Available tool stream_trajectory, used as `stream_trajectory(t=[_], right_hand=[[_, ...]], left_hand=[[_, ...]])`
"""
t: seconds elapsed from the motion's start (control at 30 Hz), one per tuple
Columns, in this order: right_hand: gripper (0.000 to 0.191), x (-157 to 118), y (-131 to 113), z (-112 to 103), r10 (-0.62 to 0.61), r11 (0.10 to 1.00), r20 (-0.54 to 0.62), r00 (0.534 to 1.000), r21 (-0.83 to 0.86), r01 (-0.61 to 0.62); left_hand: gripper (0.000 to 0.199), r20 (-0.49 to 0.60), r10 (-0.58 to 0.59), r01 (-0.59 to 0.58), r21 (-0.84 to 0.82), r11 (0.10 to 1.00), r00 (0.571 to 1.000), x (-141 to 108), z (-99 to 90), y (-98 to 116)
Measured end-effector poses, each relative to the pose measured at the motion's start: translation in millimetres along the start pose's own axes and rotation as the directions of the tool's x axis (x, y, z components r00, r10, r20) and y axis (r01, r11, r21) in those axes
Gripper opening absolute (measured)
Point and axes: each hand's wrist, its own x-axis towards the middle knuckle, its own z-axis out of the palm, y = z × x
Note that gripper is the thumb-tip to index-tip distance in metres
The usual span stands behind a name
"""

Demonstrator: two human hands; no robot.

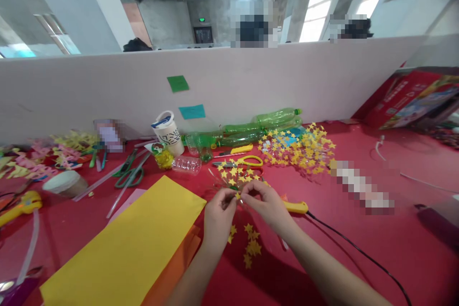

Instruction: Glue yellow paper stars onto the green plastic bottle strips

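Note:
Near the middle of the red table, my left hand (221, 210) and my right hand (263, 201) meet with fingers pinched around a small yellow star (237, 195). Which fingers press on it is hard to tell. Just beyond them stands a spray of yellow stars (234, 172) on thin stems. Loose yellow stars (253, 247) lie on the table below my hands. A yellow-handled tool (297, 207) with a black cord is beside my right wrist. Yellow paper sheets (129, 244) lie left of my left forearm, over orange paper (172, 267).
Green plastic bottles (244, 135), a white cup (170, 136) and yellow-handled scissors (251, 160) lie beyond my hands. A larger star bunch (304, 150) is behind right. Green scissors (129, 177) and a yellow glue gun (25, 205) are left. A white partition (222, 76) closes the back.

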Motion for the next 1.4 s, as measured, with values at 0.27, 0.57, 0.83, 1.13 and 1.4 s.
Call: stream_trajectory(t=[0.27, 0.57, 0.83, 1.13, 1.4], right_hand=[[0.007, -2, 1, 2, 0.080, 0.997, -0.019, 0.997, 0.021, -0.080], [0.008, 4, 20, 9, 0.136, 0.987, -0.075, 0.988, 0.093, -0.129], [0.006, 5, 16, 14, 0.130, 0.991, -0.116, 0.985, 0.045, -0.126], [0.007, 4, 12, 15, 0.108, 0.994, -0.144, 0.984, 0.014, -0.107], [0.011, 5, 14, 17, 0.096, 0.995, -0.143, 0.985, 0.012, -0.095]], left_hand=[[0.011, -0.040, -0.039, 0.039, 0.004, 0.999, 0.998, -2, 1.6, -4], [0.011, -0.043, -0.045, 0.046, 0.021, 0.999, 0.998, -3, 3.2, -2], [0.011, -0.048, -0.038, 0.041, 0.050, 0.998, 0.998, -3, 2.5, -1], [0.009, -0.060, -0.018, 0.024, 0.098, 0.995, 0.998, -2, 3.2, -6], [0.011, -0.052, -0.009, 0.014, 0.092, 0.996, 0.999, -3, 3.5, -6]])
